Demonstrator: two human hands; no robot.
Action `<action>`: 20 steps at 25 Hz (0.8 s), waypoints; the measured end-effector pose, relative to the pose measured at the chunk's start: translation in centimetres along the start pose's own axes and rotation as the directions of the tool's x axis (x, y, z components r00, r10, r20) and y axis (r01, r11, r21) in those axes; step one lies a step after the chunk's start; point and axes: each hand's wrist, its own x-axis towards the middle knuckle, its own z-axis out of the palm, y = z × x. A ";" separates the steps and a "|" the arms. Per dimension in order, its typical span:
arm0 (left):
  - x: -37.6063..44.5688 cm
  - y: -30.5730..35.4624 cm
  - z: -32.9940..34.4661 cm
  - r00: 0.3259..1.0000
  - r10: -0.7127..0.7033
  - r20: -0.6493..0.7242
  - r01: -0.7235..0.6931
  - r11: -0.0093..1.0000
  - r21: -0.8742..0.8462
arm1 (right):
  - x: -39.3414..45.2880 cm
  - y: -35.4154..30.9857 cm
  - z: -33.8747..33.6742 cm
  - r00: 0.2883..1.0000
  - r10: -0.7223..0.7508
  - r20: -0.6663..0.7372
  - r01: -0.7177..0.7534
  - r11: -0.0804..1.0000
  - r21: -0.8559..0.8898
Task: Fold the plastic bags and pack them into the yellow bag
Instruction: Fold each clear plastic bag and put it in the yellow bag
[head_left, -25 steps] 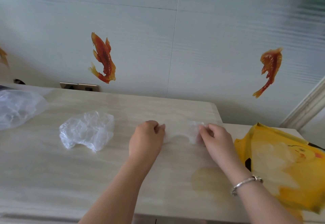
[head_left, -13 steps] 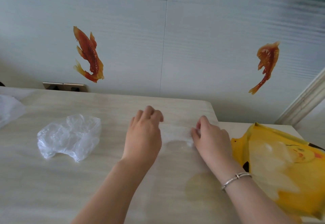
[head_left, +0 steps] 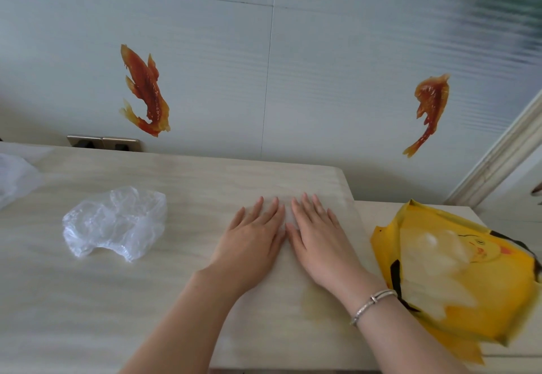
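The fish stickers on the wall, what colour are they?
Orange-red with yellowish fins and tails, both the left fish sticker and the right one, seen in the head view.

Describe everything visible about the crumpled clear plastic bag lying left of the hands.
The crumpled plastic bag is thin, transparent film with a whitish sheen, bunched into a loose, wrinkled heap full of creases. Its near edge curves inward in a shallow arch. It lies unfolded on the pale wood-grain table, well left of the left hand. Neither hand touches it; only the table does.
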 end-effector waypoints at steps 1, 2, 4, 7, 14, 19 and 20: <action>-0.2 0.1 -0.1 1.000 -0.020 0.004 0.020 1.000 0.018 | 0.0 0.1 0.1 0.999 0.022 0.031 -0.021 1.000 -0.022; -0.3 0.1 -0.1 0.999 -0.031 0.005 0.031 0.999 0.028 | 0.0 0.1 0.1 0.998 0.035 0.044 -0.034 0.999 -0.031; -0.3 0.1 -0.2 0.999 -0.042 0.016 0.041 0.998 0.037 | 0.0 0.0 0.2 0.997 0.050 0.064 -0.048 0.998 -0.042; -0.2 -0.1 -0.1 0.998 -0.044 0.041 0.042 0.998 0.048 | 0.1 0.0 0.2 0.994 0.058 0.095 -0.051 0.996 -0.076; 0.2 -0.8 -0.3 0.998 -0.046 0.048 0.054 0.980 -0.190 | -0.2 0.0 -0.1 0.994 0.046 0.101 -0.047 0.999 0.013; -0.7 -2.6 -1.8 0.925 -0.300 -0.233 0.187 0.894 -0.408 | -1.7 -0.4 -2.2 0.990 0.005 -0.144 0.017 0.989 0.147; -1.1 -2.6 -2.1 0.915 -0.351 -0.201 0.252 0.883 -0.396 | -2.2 -0.5 -2.6 0.982 -0.024 -0.187 0.043 0.994 0.100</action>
